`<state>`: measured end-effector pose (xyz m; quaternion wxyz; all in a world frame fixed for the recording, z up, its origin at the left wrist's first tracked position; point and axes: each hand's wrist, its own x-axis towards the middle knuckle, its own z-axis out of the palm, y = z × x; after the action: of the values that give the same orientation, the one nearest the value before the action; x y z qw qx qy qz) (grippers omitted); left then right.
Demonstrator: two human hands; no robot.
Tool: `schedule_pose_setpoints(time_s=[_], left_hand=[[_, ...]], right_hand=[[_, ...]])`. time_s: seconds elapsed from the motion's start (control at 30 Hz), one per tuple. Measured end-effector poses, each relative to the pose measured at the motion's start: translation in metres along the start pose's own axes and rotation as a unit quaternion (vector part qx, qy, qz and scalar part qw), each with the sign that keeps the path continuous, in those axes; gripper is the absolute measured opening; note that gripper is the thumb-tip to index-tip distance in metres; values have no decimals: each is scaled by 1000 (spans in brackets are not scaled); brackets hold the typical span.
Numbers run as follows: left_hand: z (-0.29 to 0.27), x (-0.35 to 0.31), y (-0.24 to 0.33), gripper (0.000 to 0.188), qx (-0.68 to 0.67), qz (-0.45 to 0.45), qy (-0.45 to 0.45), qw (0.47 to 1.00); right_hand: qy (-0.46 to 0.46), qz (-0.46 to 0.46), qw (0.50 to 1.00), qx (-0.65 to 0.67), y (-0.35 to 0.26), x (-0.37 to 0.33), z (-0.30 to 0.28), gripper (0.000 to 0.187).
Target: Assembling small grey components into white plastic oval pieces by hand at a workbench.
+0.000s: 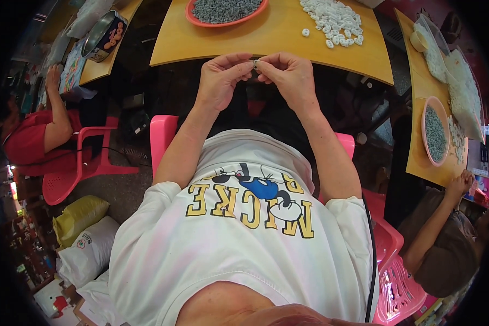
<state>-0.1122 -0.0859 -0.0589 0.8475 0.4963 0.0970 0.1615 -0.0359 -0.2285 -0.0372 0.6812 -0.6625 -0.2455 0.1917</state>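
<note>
My left hand and my right hand meet just off the near edge of the wooden table. Between the fingertips of both is a small pale piece with dark spots, too small to make out fully. Each hand is closed in a pinch on it. Beyond my left hand sits an orange-red bowl heaped with small grey parts. Past my right hand lies a loose pile of small white plastic pieces with holes, one of them apart from the rest.
A person in red sits at the left beside a table with a round tin. At the right, another person sits near a bowl of grey parts and bags of white pieces. Full sacks stand on the floor.
</note>
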Motion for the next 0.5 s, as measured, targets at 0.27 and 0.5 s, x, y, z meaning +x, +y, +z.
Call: schedule_pose_setpoints(time_s=[0.27,0.5], left_hand=[[-2,5,1,20,-37,-20,-4,999],[-5,6,4,20,-43,-34,4,998]], right_hand=[[-12,21,996,86,10,9,-1,14],[-20,38,992,116,9,9,-1,13]])
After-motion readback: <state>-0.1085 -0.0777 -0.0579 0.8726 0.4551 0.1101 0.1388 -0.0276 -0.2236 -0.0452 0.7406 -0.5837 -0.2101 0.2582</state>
